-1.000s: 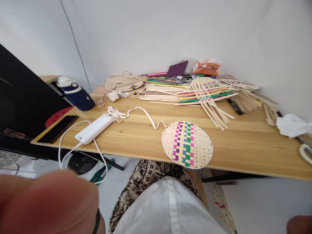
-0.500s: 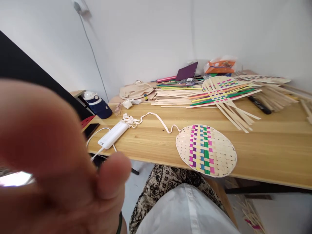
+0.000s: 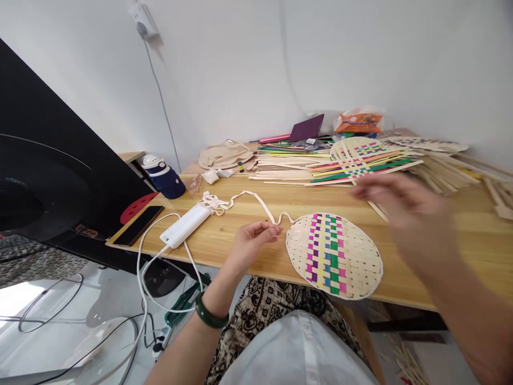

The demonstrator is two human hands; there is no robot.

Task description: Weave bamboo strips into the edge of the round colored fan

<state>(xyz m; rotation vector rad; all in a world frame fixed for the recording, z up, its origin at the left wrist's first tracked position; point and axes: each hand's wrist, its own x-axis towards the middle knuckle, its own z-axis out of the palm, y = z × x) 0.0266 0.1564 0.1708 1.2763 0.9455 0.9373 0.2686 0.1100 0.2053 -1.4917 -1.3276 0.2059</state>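
Observation:
An oval woven mat (image 3: 363, 251) of pale strips, with pink, purple, yellow, blue and green bands, lies at the table's front edge. From its left rim a narrow pale ribbon (image 3: 252, 195) winds back to a loose bundle beside the power strip. My left hand (image 3: 254, 243), a green bangle on its wrist, is closed in a pinch just left of the mat. Its fingertips meet the ribbon's low bend; whether they grip it is hard to see. My right hand (image 3: 412, 219) is raised right of the mat, its fingers smeared by motion.
A white power strip (image 3: 186, 225) with cables sits at left, near a dark flat panel (image 3: 138, 224) and a blue bottle (image 3: 164, 176). Behind lie coloured and plain strips (image 3: 288, 163), a partly woven piece (image 3: 356, 155) and an orange packet (image 3: 360, 122).
My left hand has gone from close before the camera down to the table beside the mat. My right hand has come into view from the right. The view has shifted slightly.

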